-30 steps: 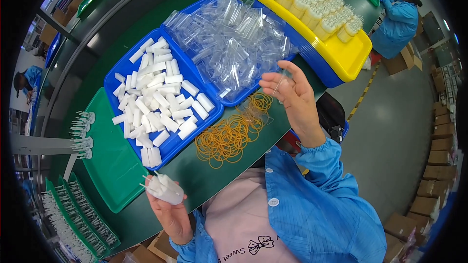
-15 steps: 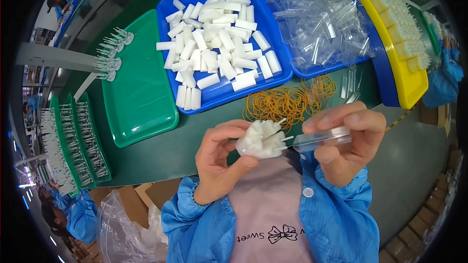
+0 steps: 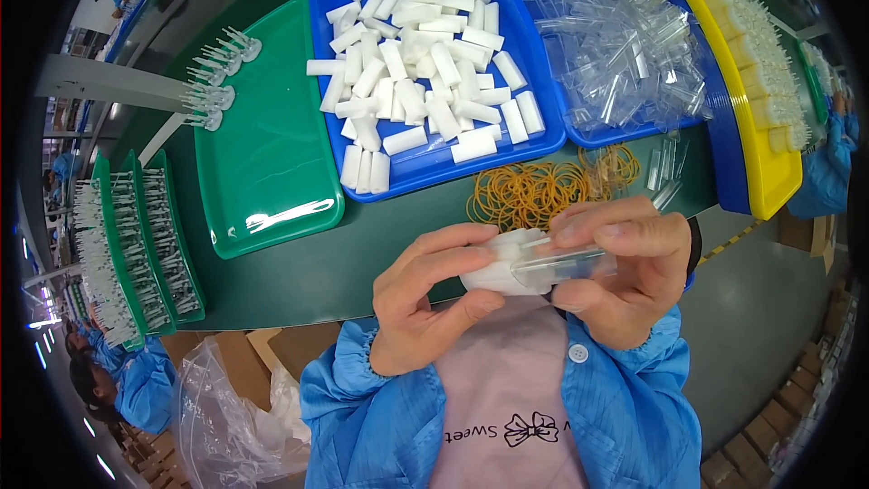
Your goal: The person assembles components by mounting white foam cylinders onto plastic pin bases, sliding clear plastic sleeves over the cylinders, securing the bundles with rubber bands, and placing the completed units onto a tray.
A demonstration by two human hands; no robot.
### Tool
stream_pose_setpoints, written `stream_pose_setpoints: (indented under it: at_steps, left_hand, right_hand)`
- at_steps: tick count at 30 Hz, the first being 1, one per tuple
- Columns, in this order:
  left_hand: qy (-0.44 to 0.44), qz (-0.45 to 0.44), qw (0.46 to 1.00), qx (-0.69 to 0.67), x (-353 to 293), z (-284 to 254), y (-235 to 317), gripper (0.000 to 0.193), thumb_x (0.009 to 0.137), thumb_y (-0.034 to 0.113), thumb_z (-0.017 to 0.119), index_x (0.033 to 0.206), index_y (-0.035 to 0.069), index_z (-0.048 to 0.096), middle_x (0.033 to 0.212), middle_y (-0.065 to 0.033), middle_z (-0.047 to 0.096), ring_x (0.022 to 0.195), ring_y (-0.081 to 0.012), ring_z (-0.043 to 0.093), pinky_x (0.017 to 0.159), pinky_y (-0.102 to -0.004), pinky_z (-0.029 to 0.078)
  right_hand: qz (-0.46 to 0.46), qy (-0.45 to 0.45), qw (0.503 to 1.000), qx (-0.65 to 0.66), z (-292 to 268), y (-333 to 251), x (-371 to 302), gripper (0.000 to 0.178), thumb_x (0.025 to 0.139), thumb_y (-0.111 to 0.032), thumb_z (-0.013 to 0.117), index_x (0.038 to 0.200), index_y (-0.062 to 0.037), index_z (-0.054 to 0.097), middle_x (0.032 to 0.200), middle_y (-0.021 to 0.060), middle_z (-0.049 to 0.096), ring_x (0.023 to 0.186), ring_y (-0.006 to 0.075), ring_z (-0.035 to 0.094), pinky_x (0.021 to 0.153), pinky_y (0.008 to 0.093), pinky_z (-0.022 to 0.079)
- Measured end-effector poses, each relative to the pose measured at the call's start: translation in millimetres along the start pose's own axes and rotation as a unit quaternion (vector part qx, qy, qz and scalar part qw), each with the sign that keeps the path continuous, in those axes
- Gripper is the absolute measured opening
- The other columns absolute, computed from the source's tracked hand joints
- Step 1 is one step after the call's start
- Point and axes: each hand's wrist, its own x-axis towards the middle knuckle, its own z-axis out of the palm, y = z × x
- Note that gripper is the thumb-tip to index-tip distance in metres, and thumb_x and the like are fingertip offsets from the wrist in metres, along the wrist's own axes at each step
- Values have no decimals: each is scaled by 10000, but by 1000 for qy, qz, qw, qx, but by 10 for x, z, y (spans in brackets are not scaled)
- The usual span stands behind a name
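My left hand (image 3: 425, 299) is closed round a bundle of white foam pieces (image 3: 498, 279), gripped between thumb and fingers. From the right, my right hand (image 3: 638, 263) pinches a clear plastic sleeve (image 3: 566, 266) with thumb and fingertips. The sleeve's left end overlaps the bundle's right side; whether it goes round one of the pieces cannot be made out. Thin white sticks seen on the bundle earlier are mostly hidden by the sleeve and fingers. Just beyond both hands lies a heap of yellow rubber bands (image 3: 525, 195) on the green table.
A blue tray (image 3: 398, 177) holds many white foam cylinders; another blue tray (image 3: 602, 136) holds clear sleeves. Yellow trays (image 3: 756, 190) with foam-and-stick bundles stand far right. On the left are a green tray (image 3: 272, 163) with several stick-topped pieces and tilted green racks (image 3: 136, 254).
The sleeve and my right hand have moved left against the foam bundle, where a gap was before. My left hand has shifted slightly right, and the whole view has shifted a little.
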Motion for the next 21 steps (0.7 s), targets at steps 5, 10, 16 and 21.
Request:
stream_pose_setpoints:
  at_steps: [5,10,16,21]
  left_hand:
    - [6,8,999,41,-1,-35,-3,399,730,87,796,1085,-5,640,1128,-210,631,998,-287,645,841,-335,516]
    - [3,20,997,78,6,-29,-3,377,740,75,783,1086,-1,654,1130,-197,636,994,-288,649,839,-333,518]
    - [5,51,990,131,-30,3,45,344,736,64,780,1061,8,683,1119,-180,641,949,-260,653,749,-297,539]
    - [6,77,981,180,-34,16,51,342,720,49,778,1050,18,695,1112,-162,642,912,-241,650,683,-285,534]
  right_hand:
    - [63,-16,998,-9,-114,-63,21,423,727,-29,790,1063,-5,533,987,189,657,982,282,637,809,364,519]
    - [62,-39,991,-110,-163,-25,-17,413,691,-85,808,1021,-54,562,929,85,705,1114,295,558,996,463,358]
    - [20,24,993,-118,-61,25,-183,425,691,-101,813,1036,-77,565,939,82,702,1089,265,560,1023,488,313]
    - [13,31,992,-124,-43,52,-174,420,702,-106,806,1045,-77,566,934,74,700,1078,256,559,1032,496,301]
